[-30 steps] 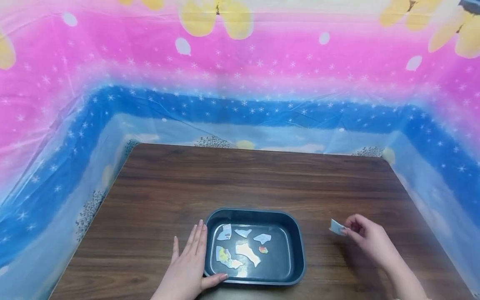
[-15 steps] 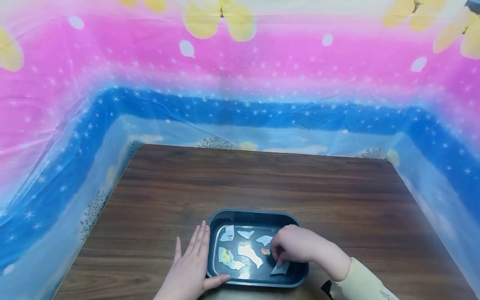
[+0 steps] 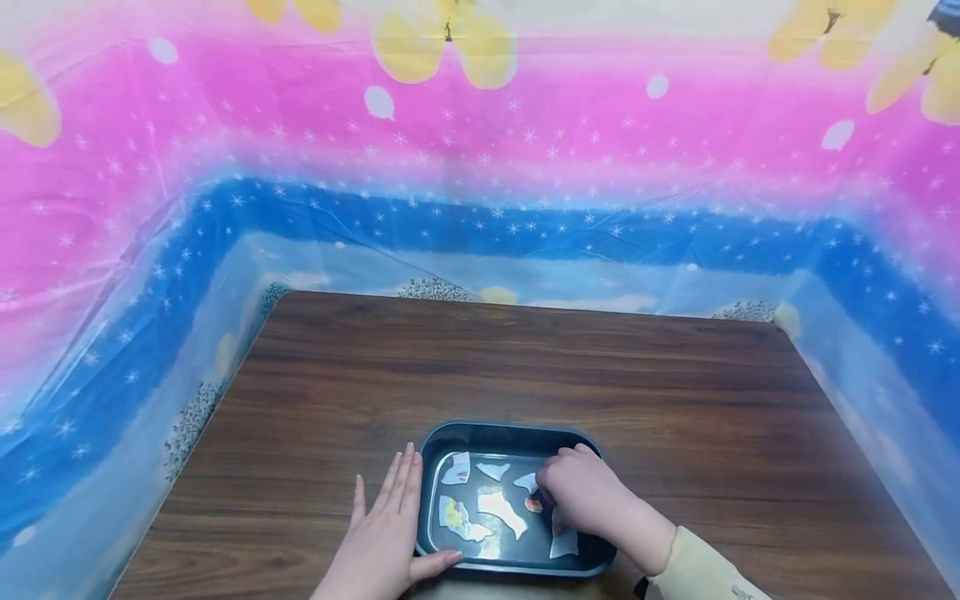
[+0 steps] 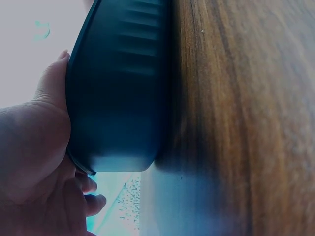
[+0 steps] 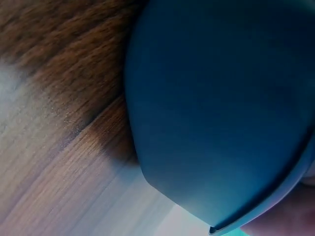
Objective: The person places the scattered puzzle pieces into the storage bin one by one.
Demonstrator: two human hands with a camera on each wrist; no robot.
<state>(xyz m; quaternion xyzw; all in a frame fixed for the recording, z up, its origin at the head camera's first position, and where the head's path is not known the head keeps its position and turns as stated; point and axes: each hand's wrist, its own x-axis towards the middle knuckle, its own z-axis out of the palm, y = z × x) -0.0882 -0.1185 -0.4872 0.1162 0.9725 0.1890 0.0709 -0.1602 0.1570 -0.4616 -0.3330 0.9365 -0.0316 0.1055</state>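
A dark blue-grey rectangular tray [image 3: 517, 429] stands on the table. Along its left side lie the straight fingers of my left hand [image 3: 382, 533], the thumb resting on the near rim; the left wrist view shows this hand [image 4: 37, 147] against the tray's outer wall [image 4: 118, 98]. My right hand [image 3: 588, 492] reaches into the tray's right part, fingers bent down, and pinches a pale, irregular scrap of paper [image 3: 565, 544] at the tray floor. Its fingertips are partly hidden. In the right wrist view the tray wall [image 5: 211, 113] covers most of the picture.
Several irregular scraps lie apart in the tray: a large white one [image 3: 501, 510], a yellow-patterned one [image 3: 459, 518], a small red-orange one [image 3: 532, 505] and pale ones along the back. Brown wooden table [image 3: 525, 358] surrounds the tray; a patterned curtain [image 3: 480, 217] hangs behind it.
My right hand has come from the table's right side into the tray with the pale scrap, which has turned a little over the last half second. The left hand keeps its place.
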